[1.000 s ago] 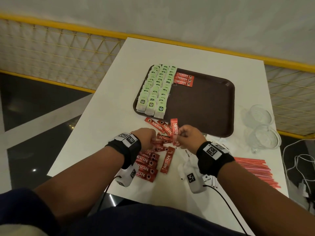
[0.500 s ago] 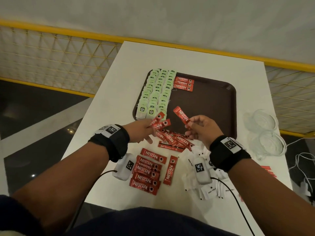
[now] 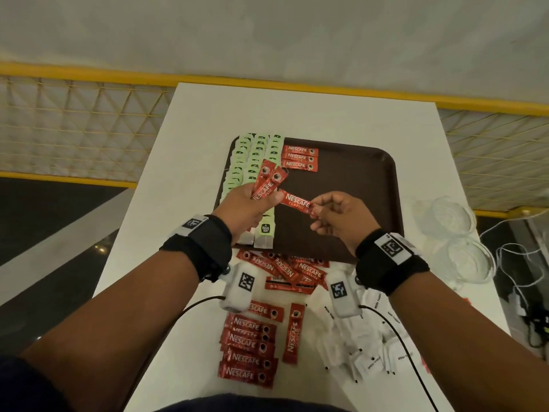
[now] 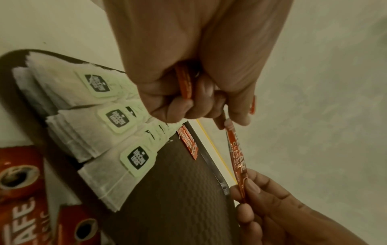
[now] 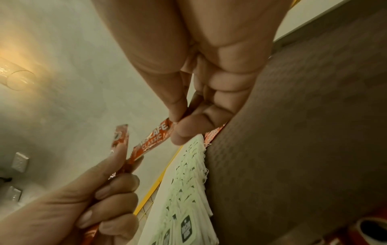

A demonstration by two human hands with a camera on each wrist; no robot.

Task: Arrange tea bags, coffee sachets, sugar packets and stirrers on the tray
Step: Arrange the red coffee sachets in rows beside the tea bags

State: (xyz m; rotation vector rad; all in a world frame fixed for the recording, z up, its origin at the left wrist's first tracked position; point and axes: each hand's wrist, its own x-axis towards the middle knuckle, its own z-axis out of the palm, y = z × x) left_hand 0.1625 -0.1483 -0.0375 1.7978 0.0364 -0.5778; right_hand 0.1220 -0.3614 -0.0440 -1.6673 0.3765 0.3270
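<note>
Both hands, risen over the tray [image 3: 371, 185], pinch coffee sachets: left hand [image 3: 246, 206] two, right hand [image 3: 341, 218] one

Both forearms reached forward side by side. The left hand [image 3: 248, 208] was curled into a fist. The right hand [image 3: 341, 220] pinched with thumb and forefinger.

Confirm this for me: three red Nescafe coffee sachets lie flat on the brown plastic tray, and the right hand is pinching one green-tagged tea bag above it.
Wrong on one count: the right hand pinches a red Nescafe coffee sachet, not a tea bag, as the head view shows. Three red sachets do lie flat on the brown plastic tray.
</note>
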